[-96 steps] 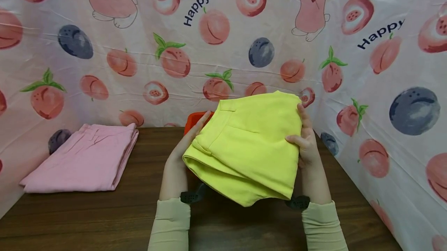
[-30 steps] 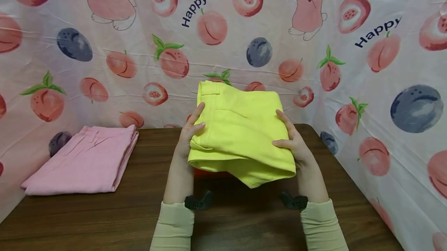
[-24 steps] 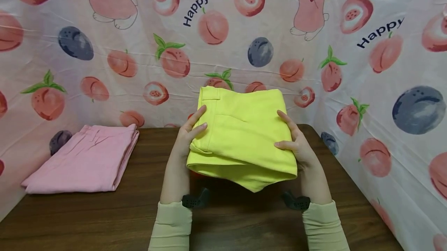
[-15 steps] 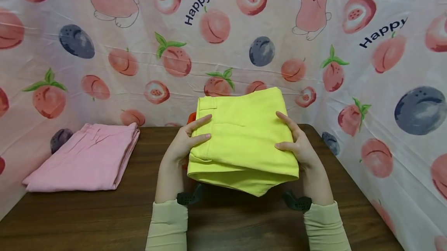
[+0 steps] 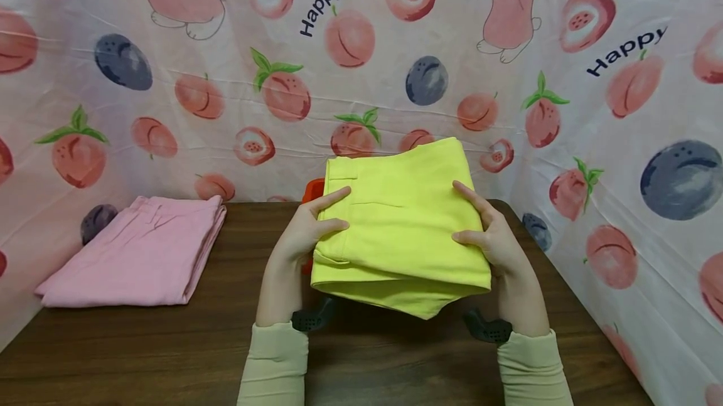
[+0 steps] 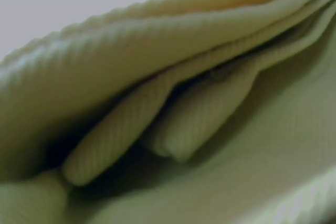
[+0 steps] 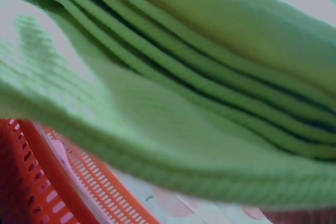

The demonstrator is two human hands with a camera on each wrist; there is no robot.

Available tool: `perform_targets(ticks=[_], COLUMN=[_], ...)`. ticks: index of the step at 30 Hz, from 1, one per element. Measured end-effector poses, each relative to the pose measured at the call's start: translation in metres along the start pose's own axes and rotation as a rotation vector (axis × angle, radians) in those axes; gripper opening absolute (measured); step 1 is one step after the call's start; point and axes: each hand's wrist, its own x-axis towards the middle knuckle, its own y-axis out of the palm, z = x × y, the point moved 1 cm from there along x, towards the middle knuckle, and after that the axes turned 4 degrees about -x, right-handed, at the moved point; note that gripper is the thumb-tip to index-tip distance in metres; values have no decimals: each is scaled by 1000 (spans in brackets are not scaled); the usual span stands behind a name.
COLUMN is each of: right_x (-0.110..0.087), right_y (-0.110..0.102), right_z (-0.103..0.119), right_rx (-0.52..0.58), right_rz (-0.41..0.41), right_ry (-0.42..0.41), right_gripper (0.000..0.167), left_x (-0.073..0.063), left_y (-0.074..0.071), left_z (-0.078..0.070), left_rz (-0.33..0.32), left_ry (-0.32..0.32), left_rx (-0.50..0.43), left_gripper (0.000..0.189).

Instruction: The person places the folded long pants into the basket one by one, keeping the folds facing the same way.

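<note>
Folded yellow trousers are held up in front of me, with the waistband and belt loops on the left side. My left hand grips the waistband edge, thumb and a finger on the front. At the opposite edge, my right hand holds the folded layers the same way. Other fingers are hidden behind the cloth. Both wrist views are filled by stacked layers of the trousers. Behind them stands a red-orange perforated basket, mostly covered in the head view; something pink shows by its wall.
Folded pink trousers lie on the left of the dark wooden table. A fruit-patterned curtain encloses the back and both sides. Black wrist-camera mounts sit on the inner side of each wrist.
Over the last second the trousers came slightly lower and shifted right, and their top right corner rose. My left hand's fingers moved further onto the waistband. The pink trousers stayed put.
</note>
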Motion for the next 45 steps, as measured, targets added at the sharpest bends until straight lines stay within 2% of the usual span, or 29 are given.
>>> perform_targets(ticks=[7, 14, 21, 26, 37, 45], right_x=[-3, 0, 14, 25, 50, 69], right_y=[-5, -11, -15, -16, -21, -25], right_z=[2, -3, -4, -5, 0, 3], right_rx=[-9, -33, -69, -72, -231, -206], right_rz=[13, 21, 13, 41, 116, 120], right_ry=[-13, 64, 140, 197, 256, 310], right_gripper=[82, 81, 82, 84, 81, 81], left_x=[1, 8, 18, 24, 38, 55], left_y=[7, 11, 7, 4, -2, -6], left_z=[-2, -2, -5, -7, -11, -19], left_rz=[-20, -35, -46, -42, -58, -67], left_ry=[-1, -43, -82, -95, -166, -201], left_rx=[10, 43, 62, 32, -17, 13], left_gripper=[61, 60, 61, 62, 63, 60])
